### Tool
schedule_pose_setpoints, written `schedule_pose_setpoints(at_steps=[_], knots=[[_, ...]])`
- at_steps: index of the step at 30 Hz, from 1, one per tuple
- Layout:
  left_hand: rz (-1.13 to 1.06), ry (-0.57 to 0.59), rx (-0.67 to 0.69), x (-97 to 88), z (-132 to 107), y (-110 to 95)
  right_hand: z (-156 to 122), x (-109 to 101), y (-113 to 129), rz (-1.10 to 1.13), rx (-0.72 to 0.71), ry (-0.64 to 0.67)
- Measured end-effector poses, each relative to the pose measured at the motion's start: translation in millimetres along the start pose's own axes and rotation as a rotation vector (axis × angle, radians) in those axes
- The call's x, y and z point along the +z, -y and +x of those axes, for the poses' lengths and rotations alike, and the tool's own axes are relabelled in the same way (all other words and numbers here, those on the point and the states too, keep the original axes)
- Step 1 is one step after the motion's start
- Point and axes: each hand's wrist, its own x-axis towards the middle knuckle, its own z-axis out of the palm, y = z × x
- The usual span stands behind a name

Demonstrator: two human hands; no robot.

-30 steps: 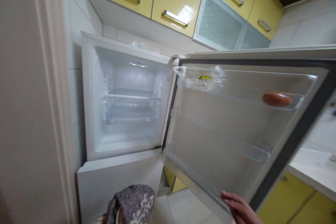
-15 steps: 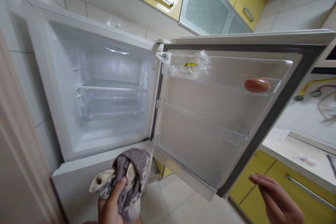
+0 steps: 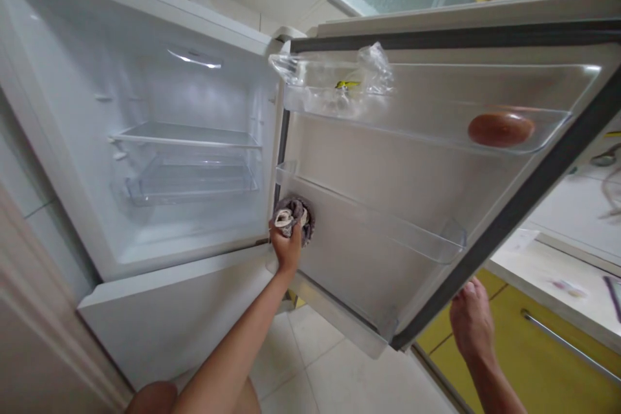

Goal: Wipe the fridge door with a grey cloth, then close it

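Note:
A bunched grey-and-cream cloth (image 3: 306, 220) is gripped in my left hand (image 3: 287, 247). It is against the inner panel of the open refrigerator door (image 3: 369, 174), near the hinge side and just below the middle clear shelf (image 3: 383, 215). At the door's outer lower edge is my right hand (image 3: 471, 317), its fingers curled against that edge and partly hidden. To the left, the refrigerator compartment (image 3: 204, 94) stands open, with a glass shelf (image 3: 189, 134) and a clear drawer (image 3: 194, 184) inside.
On the upper door shelf (image 3: 427, 123) are a crumpled clear plastic bag (image 3: 376, 71) and a reddish-brown oval object (image 3: 501, 129). Yellow cabinets (image 3: 543, 349) and a white countertop (image 3: 538, 268) stand beyond the door at right. Tiled floor (image 3: 339, 375) lies below.
My left hand has carried the cloth up and forward onto the door's inner panel. My right hand has moved up to the door's edge, its fingers now curled. The view has moved closer.

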Motion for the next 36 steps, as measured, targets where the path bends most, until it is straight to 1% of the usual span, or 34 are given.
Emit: schedule_pose_setpoints(at_steps=[3, 6, 9, 11, 13, 15, 18, 20, 22, 23, 25, 27, 28, 30, 32, 34, 36], knots=[[0.057, -0.041, 0.082, 18.1, 3.8, 13.3, -2.6, 10.3, -1.1, 0.108, 0.092, 0.006], [0.125, -0.031, 0.114, 24.9, -2.3, 21.4, -8.6, 18.9, 5.5, 0.297, 0.198, -0.008], [0.195, 0.014, 0.101, 22.4, -16.3, 29.5, -16.1, 29.1, 9.9, 0.421, 0.239, -0.07], [0.231, 0.036, 0.08, 17.1, -27.4, 35.1, -19.8, 35.0, 8.6, 0.421, 0.262, -0.133], [0.282, 0.065, 0.041, 9.6, -40.7, 39.2, -21.8, 39.2, 4.2, 0.372, 0.282, -0.193], [0.349, 0.148, 0.002, 1.4, -57.3, 40.4, -22.3, 41.9, -1.1, 0.304, 0.282, -0.221], [0.425, 0.356, -0.014, -6.0, -86.2, 36.0, -22.2, 44.5, -6.6, 0.253, 0.293, -0.239], [0.432, 0.446, -0.029, -4.2, -104.4, 30.3, -22.6, 45.2, -7.8, 0.251, 0.311, -0.265], [0.402, 0.472, -0.032, 3.1, -119.0, 22.9, -23.9, 44.8, -7.8, 0.232, 0.32, -0.288], [0.377, 0.469, -0.009, 8.4, -124.8, 18.4, -24.6, 44.3, -7.6, 0.218, 0.321, -0.288], [0.314, 0.451, 0.098, 20.3, -133.5, 7.1, -26.0, 43.9, -7.0, 0.193, 0.317, -0.284], [0.245, 0.461, 0.266, 32.1, -139.9, -6.8, -26.4, 45.0, -5.7, 0.184, 0.322, -0.298], [0.212, 0.492, 0.363, 37.2, -142.7, -13.9, -26.2, 46.2, -4.4, 0.18, 0.333, -0.317], [0.16, 0.583, 0.546, 44.6, -149.0, -26.0, -25.5, 49.8, -0.4, 0.167, 0.353, -0.368], [0.127, 0.679, 0.671, 47.8, -156.5, -32.7, -25.1, 53.7, 5.6, 0.154, 0.363, -0.393], [0.103, 0.827, 0.742, 46.9, -164.1, -33.6, -25.6, 56.4, 12.9, 0.184, 0.361, -0.376], [0.095, 1.0, 0.774, 43.6, -169.1, -31.1, -26.9, 57.3, 19.5, 0.198, 0.378, -0.349]])
